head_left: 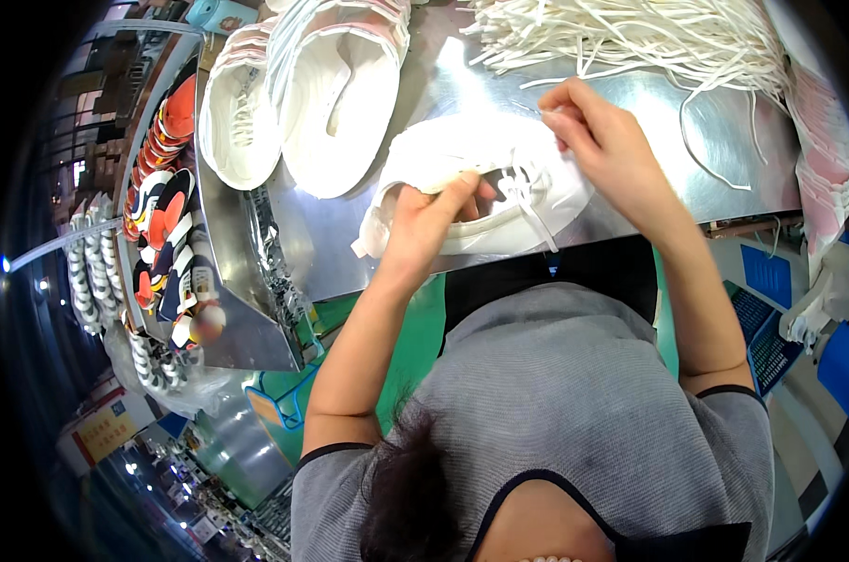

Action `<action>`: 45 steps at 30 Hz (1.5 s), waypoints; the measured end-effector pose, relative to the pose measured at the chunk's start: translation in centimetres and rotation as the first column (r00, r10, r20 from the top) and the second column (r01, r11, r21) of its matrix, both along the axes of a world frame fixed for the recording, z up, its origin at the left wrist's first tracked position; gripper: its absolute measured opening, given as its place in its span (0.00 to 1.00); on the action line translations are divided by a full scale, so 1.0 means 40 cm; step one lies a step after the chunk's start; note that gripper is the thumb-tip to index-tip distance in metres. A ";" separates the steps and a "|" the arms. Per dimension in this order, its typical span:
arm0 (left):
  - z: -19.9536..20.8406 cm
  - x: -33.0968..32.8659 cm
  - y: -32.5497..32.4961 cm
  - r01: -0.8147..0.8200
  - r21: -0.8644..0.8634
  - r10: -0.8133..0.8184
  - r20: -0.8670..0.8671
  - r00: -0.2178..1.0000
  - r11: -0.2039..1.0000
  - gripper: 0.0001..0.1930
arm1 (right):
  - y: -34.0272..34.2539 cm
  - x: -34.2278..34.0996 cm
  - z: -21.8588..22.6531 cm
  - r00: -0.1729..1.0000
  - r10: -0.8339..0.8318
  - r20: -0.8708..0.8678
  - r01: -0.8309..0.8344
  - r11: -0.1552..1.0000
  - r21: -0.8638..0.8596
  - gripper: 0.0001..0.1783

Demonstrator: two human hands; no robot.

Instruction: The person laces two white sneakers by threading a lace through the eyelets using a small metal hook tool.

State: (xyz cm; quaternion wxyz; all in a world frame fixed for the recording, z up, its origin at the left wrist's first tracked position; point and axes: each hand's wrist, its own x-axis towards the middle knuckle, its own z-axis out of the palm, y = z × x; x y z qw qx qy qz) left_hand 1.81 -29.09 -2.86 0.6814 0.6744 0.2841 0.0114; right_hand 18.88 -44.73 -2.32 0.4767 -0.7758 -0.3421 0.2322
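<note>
A white shoe upper [471,145] lies on its side at the near edge of the metal table. My left hand [429,217] grips it at the ankle opening, with the thumb on top and the fingertips reaching inside. A white lace [531,211] runs through the eyelets, and a loose end hangs toward me. Over the right end of the upper, my right hand [603,140] is raised with thumb and fingers pinched together. Glare on the white material hides whatever lies between those fingertips.
Loose white laces [631,42] are heaped at the back right. Nested white uppers [340,103] stand at the back left, near a metal side panel [242,309]. Coloured shoe parts [167,215] fill a rack beyond it. More pale uppers [827,140] are stacked at the far right.
</note>
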 end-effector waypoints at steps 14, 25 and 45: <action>0.159 -0.128 0.051 -0.032 -0.430 0.163 0.271 0.949 0.902 0.16 | 0.049 -0.081 -0.124 0.910 -0.134 0.392 0.146 0.989 -0.002 0.10; 0.064 -0.074 -0.089 -0.025 0.963 -0.218 0.086 0.972 0.267 0.08 | 0.080 -0.072 -0.132 0.897 -0.204 0.392 0.155 0.976 0.153 0.11; -0.002 -0.038 -0.085 -0.193 0.731 0.167 0.109 0.980 0.654 0.17 | -0.066 -0.186 -0.067 0.994 0.090 0.063 -0.097 0.987 0.128 0.09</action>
